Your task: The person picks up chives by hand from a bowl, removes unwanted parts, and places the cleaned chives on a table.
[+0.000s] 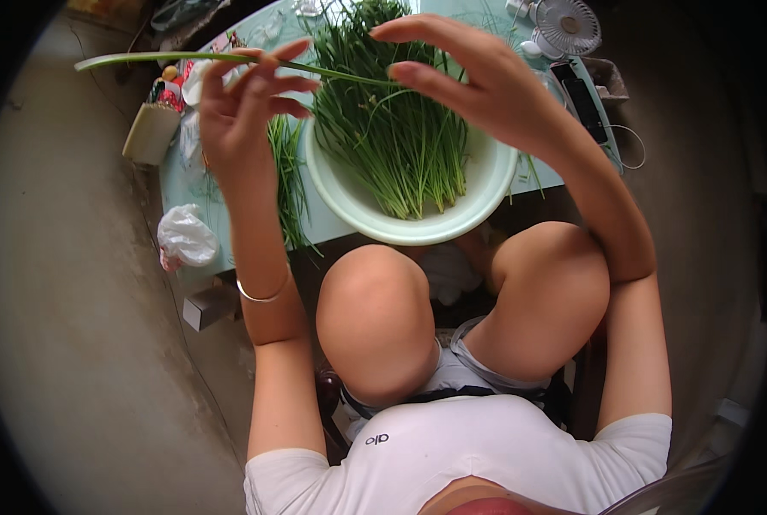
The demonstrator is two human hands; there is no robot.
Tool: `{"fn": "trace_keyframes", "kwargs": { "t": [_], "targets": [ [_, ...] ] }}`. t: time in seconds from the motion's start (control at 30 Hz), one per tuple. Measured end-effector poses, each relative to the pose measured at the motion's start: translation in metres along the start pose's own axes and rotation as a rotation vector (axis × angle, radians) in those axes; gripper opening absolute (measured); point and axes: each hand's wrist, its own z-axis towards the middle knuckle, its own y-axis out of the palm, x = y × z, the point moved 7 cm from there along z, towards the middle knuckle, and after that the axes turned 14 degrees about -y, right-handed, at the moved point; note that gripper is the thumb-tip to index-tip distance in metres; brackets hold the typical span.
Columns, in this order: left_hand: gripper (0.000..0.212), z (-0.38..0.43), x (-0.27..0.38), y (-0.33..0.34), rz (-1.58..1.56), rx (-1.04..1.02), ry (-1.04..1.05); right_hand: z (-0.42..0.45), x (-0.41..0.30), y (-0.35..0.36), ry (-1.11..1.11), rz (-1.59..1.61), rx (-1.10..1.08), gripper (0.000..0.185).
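My left hand (254, 90) is raised at the upper left, with one long green stalk (132, 56), pale at its outer end, held between its fingers. The stalk runs right to the thumb tip of my right hand (447, 71); whether they touch I cannot tell. The thumb and index finger of that hand stand apart above a large pale green basin (332, 196). A thick bundle of long, thin green stalks, like garlic chives (409, 154), fills much of the basin, its cut ends towards me. More loose green stalks (287, 187) lie on the table left of the basin.
The glass-topped table (328, 225) also bears a small white fan (567, 26), a dark phone (583, 106) and a crumpled white plastic bag (189, 235). A cream container (151, 134) stands at its left edge. A small box (209, 306) is below. My knees are close to the basin.
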Motion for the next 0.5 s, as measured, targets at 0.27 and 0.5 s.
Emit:
{"fn": "trace_keyframes", "kwargs": {
  "t": [0.27, 0.5],
  "targets": [
    [0.017, -0.007, -0.029, 0.063, -0.043, -0.059, -0.139, -0.011, 0.024, 0.009, 0.301, 0.615, 0.079, 0.029],
    [0.016, -0.040, 0.002, 0.054, 0.747, 0.096, 0.239, -0.039, 0.046, -0.032, 0.055, -0.198, 0.089, 0.013]
  ]
}}
